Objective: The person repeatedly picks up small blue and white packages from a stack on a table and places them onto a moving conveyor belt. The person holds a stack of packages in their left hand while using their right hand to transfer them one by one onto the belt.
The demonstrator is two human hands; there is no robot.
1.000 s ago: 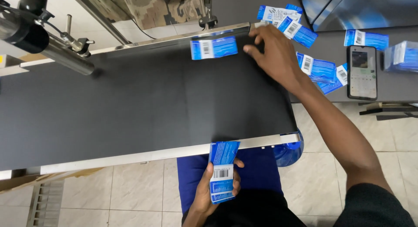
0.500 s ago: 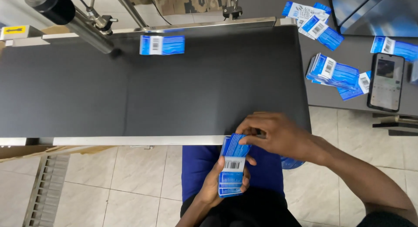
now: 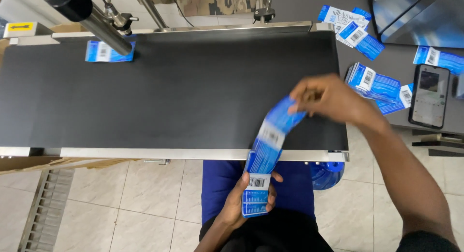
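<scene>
My left hand (image 3: 249,199) holds a stack of flat blue cartons (image 3: 255,191) over my lap, below the conveyor's near edge. My right hand (image 3: 333,98) pinches one blue carton (image 3: 278,129) by its end; it hangs blurred over the near right part of the black belt (image 3: 183,92). Another blue carton (image 3: 107,52) lies on the belt at the far left, partly under a black roller (image 3: 89,17).
Loose blue cartons (image 3: 374,83) lie scattered on the grey table to the right, with more cartons (image 3: 350,25) near its back. A phone (image 3: 428,97) rests there too. Metal brackets (image 3: 263,10) stand along the belt's far rail. Tiled floor (image 3: 125,203) lies below.
The carton on the belt has travelled left to the roller. My right hand came back from the far rail, took one carton off the stack and lifted it over the belt.
</scene>
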